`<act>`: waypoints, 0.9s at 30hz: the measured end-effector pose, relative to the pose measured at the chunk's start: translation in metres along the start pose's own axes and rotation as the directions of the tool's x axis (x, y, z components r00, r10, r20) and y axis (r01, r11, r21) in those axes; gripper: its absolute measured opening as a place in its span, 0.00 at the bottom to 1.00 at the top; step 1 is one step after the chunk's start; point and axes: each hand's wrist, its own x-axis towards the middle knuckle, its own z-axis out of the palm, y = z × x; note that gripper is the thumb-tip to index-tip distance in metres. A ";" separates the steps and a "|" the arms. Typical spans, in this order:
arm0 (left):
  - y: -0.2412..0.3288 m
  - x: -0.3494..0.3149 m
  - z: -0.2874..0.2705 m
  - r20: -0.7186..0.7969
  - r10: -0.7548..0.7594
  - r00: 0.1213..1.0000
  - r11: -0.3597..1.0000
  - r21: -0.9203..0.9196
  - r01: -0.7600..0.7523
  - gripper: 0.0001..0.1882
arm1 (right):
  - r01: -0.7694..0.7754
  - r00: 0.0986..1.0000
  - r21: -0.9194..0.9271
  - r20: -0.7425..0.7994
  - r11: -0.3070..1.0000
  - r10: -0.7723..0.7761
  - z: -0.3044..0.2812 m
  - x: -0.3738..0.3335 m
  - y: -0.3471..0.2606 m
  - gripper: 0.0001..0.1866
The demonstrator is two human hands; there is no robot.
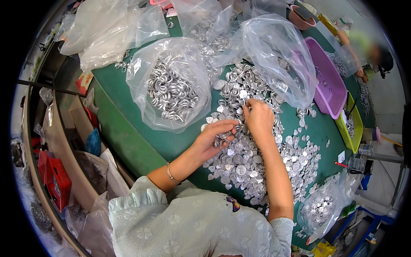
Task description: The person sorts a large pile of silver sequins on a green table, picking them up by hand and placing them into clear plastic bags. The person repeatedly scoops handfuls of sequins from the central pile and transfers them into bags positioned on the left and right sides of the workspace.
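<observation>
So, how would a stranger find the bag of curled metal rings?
Start at the green table and the loose heap of flat silver metal pieces by the left hand. Left of the heap lies an open clear plastic bag of curled silver rings; only its contents are looped, not flat.

The person wears a pale grey-green top [192,222] of crinkled, textured fabric with a faint raised flower pattern; its short sleeves end in gathered, ruffled cuffs, one near the left elbow [143,188], one by the right upper arm [280,225]; both forearms are bare; a thin silver bangle [170,173] circles the left wrist; a small dark butterfly-shaped clip [233,204] sits on the fabric.
</observation>
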 end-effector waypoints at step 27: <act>-0.078 -0.005 0.059 0.007 0.311 0.950 0.949 -0.051 -0.310 0.17 | 0.289 0.827 0.841 -0.460 0.457 0.323 0.004 -0.126 -0.013 0.04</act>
